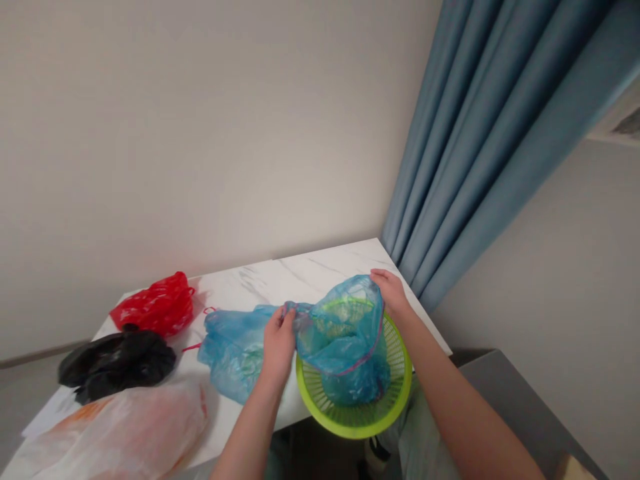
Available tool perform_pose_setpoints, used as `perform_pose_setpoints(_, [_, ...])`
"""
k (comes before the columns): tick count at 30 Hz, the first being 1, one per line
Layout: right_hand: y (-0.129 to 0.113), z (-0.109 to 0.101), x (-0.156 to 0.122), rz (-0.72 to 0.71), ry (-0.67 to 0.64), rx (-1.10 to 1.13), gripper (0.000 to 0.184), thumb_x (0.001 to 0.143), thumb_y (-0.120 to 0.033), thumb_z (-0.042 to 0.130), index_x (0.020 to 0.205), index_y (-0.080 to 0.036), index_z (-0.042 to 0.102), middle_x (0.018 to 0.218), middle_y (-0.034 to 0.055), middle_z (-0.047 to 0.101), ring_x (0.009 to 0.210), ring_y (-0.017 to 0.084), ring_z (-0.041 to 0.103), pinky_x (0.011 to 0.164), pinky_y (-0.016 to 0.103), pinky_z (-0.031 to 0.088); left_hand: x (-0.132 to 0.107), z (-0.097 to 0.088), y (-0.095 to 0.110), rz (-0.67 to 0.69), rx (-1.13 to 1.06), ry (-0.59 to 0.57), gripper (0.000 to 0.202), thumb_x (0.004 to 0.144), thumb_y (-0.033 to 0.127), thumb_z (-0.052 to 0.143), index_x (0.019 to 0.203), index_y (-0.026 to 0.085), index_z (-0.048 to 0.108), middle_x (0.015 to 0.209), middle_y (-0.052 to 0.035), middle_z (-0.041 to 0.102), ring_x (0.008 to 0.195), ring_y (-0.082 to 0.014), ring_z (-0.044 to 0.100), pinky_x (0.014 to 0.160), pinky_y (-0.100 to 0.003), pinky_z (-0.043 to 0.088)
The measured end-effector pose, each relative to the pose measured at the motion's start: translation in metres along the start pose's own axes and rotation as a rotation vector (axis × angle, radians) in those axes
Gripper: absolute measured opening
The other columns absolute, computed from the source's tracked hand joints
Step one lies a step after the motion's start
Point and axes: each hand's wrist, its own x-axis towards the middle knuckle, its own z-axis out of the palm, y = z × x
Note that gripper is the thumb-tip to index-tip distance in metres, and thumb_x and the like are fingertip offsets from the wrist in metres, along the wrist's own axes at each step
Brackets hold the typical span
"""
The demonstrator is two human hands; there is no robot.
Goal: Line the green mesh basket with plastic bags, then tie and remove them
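A translucent blue plastic bag with a pink drawstring hem is spread at its mouth between my two hands. Its lower part sags into a lime-green slatted basket at the table's front edge. My left hand pinches the gathered left side of the rim. On the far right side of the rim, my right hand is closed on the plastic. Another blue drawstring bag lies flattened on the table, left of my left hand and partly hidden behind my forearm.
On the left of the white marbled table lie a red bag, a black bag and a whitish bag with orange marks. A wall rises behind. Blue curtains hang at right, above a grey box-like surface.
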Motion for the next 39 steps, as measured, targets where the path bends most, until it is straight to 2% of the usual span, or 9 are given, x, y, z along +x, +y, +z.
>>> perform_pose_setpoints(4, [-0.015,0.009,-0.006,0.051,0.044,0.005,0.032,0.066,-0.042,0.07,0.085,-0.017,0.068,0.073,0.0047,0.07,0.067,0.018,0.064,0.064,0.03,0.051,-0.021,0.013,0.006,0.06,0.037,-0.038,0.032,0.088,0.044,0.051,0.092,0.017,0.068,0.087,-0.0038,0.069,0.086,-0.0209,0.063,0.079,-0.029,0.048])
perform_pose_setpoints(9, [-0.032,-0.007,-0.022,-0.037,0.092,-0.066,0.029,0.068,-0.04,0.066,0.086,-0.017,0.065,0.072,0.0039,0.069,0.069,0.018,0.063,0.066,0.03,0.049,-0.057,0.015,0.008,0.232,0.305,-0.285,0.026,0.09,0.041,0.052,0.081,0.021,0.066,0.077,-0.0028,0.066,0.078,-0.0215,0.059,0.088,-0.034,0.043])
perform_pose_setpoints(14, [-0.03,-0.022,-0.042,-0.074,-0.046,-0.088,0.035,0.065,-0.031,0.066,0.098,-0.019,0.06,0.093,0.0057,0.071,0.079,0.018,0.065,0.072,0.03,0.05,-0.057,0.014,0.001,0.302,0.6,-0.35,0.025,0.092,0.034,0.048,0.08,0.022,0.066,0.081,-0.008,0.067,0.08,-0.0243,0.061,0.084,-0.034,0.041])
perform_pose_setpoints(17, [-0.028,-0.03,-0.051,-0.108,-0.107,-0.168,0.039,0.065,-0.028,0.065,0.103,-0.02,0.058,0.09,0.0037,0.07,0.077,0.017,0.064,0.074,0.031,0.05,-0.051,0.013,-0.006,0.364,0.662,-0.303,0.022,0.091,0.031,0.048,0.083,0.022,0.066,0.084,-0.0094,0.066,0.08,-0.0245,0.061,0.08,-0.033,0.041])
perform_pose_setpoints(21, [-0.032,-0.031,-0.059,-0.149,-0.125,-0.264,0.036,0.068,-0.03,0.067,0.102,-0.02,0.058,0.076,0.0003,0.067,0.072,0.017,0.063,0.073,0.032,0.051,-0.039,0.01,-0.01,0.429,0.714,-0.146,0.022,0.092,0.028,0.046,0.082,0.021,0.065,0.081,-0.0099,0.065,0.079,-0.025,0.061,0.078,-0.033,0.041])
perform_pose_setpoints(28, [-0.025,0.009,-0.089,-0.122,-0.172,-0.228,0.036,0.069,-0.031,0.067,0.102,-0.021,0.055,0.092,0.0057,0.068,0.077,0.017,0.066,0.076,0.033,0.054,-0.005,-0.004,-0.008,0.453,0.723,0.047,0.029,0.096,0.031,0.041,0.079,0.02,0.062,0.073,-0.0076,0.063,0.071,-0.0224,0.059,0.069,-0.03,0.037])
perform_pose_setpoints(31, [-0.018,0.024,-0.098,-0.118,-0.169,-0.286,0.035,0.07,-0.028,0.066,0.102,-0.022,0.055,0.099,0.0067,0.067,0.08,0.018,0.065,0.075,0.033,0.054,0.002,-0.011,-0.004,0.445,0.689,0.068,0.03,0.095,0.035,0.042,0.077,0.02,0.061,0.066,-0.005,0.06,0.066,-0.0205,0.057,0.066,-0.029,0.035])
perform_pose_setpoints(36, [-0.019,0.039,-0.099,-0.171,-0.164,-0.548,0.029,0.065,-0.018,0.066,0.094,-0.023,0.061,0.078,0.0007,0.066,0.072,0.018,0.059,0.071,0.032,0.049,0.001,-0.013,0.0,0.428,0.523,0.058,0.022,0.095,0.036,0.044,0.095,0.02,0.059,0.078,-0.0034,0.063,0.071,-0.0188,0.058,0.067,-0.027,0.037])
perform_pose_setpoints(39, [-0.021,0.047,-0.092,-0.209,-0.175,-0.592,0.012,0.069,-0.023,0.065,0.081,-0.023,0.063,0.071,0.0006,0.065,0.067,0.017,0.057,0.068,0.03,0.044,-0.003,-0.013,0.002,0.425,0.446,0.063,0.022,0.095,0.037,0.044,0.102,0.02,0.057,0.084,-0.003,0.063,0.073,-0.0179,0.058,0.069,-0.027,0.039])
